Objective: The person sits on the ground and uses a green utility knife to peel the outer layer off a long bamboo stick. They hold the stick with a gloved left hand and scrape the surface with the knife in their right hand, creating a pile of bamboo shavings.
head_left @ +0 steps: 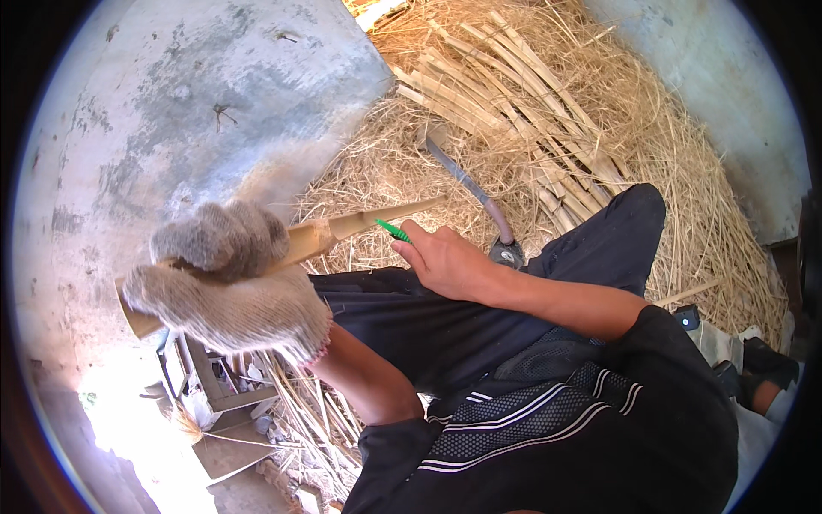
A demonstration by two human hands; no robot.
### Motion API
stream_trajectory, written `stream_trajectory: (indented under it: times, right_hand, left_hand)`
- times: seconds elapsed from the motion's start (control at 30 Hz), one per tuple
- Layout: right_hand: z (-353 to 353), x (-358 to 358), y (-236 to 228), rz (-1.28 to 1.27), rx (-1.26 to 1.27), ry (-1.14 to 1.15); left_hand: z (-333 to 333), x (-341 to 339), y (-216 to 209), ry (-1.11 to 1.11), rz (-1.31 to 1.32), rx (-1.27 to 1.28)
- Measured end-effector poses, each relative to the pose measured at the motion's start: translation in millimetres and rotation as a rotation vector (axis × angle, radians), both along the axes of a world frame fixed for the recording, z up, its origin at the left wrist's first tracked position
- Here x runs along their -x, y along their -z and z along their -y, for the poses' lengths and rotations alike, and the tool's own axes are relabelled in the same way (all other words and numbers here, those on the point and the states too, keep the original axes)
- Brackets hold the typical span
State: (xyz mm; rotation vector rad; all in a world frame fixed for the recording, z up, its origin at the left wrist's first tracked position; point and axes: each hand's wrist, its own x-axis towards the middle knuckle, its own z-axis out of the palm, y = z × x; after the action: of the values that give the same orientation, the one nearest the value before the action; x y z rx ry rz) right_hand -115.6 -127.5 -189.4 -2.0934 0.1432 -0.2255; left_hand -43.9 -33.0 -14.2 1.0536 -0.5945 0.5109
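My left hand (224, 283), in a grey knitted work glove, is closed round a split piece of bamboo (310, 242). The bamboo slants up to the right past the glove, and its wider end shows beyond my fingers at the lower left. Bare, my right hand (445, 261) pinches a slim green pen (393, 230), its tip just beside the bamboo. Below the bamboo's thin end, a curved blade with a brownish handle (498, 224) lies on the shavings near my knee.
Long bamboo strips (522, 103) are piled on a thick bed of shavings (668, 163) ahead. A weathered wall (171, 111) rises at the left. At the lower left stand a wooden frame (205, 377) and thin sticks (317, 415). Part of another person's arm (765, 398) shows at the right.
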Motion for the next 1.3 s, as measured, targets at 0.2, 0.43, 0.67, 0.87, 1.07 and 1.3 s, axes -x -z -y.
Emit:
stream_trajectory:
  times: [0.2, 0.43, 0.67, 0.87, 1.07, 1.3]
  right_hand:
    - [10.5, -19.3, 54.0, -0.17, 0.106, 0.147]
    - [-6.7, -28.3, 24.4, -0.038, 0.094, -0.009]
    - [21.2, -39.6, 95.4, -0.333, 0.03, 0.085]
    - [-1.8, -52.3, 97.9, -0.039, 0.003, 0.112]
    - [25.6, -58.5, 138.7, -0.358, 0.141, 0.126]
    - [8.8, -57.8, 123.2, -0.219, 0.07, 0.061]
  left_hand:
    - [-0.1, -16.9, -7.4, 0.138, -0.039, 0.017]
    - [-4.8, -32.1, -12.3, 0.122, -0.07, -0.002]
    - [-10.2, -40.0, -8.8, 0.025, -0.059, 0.002]
    - [-15.7, -46.1, -4.6, 0.046, -0.033, 0.019]
    - [-26.4, -40.7, 1.7, -0.128, -0.07, -0.02]
    - [-13.1, -35.3, 0.4, -0.276, -0.088, -0.015]
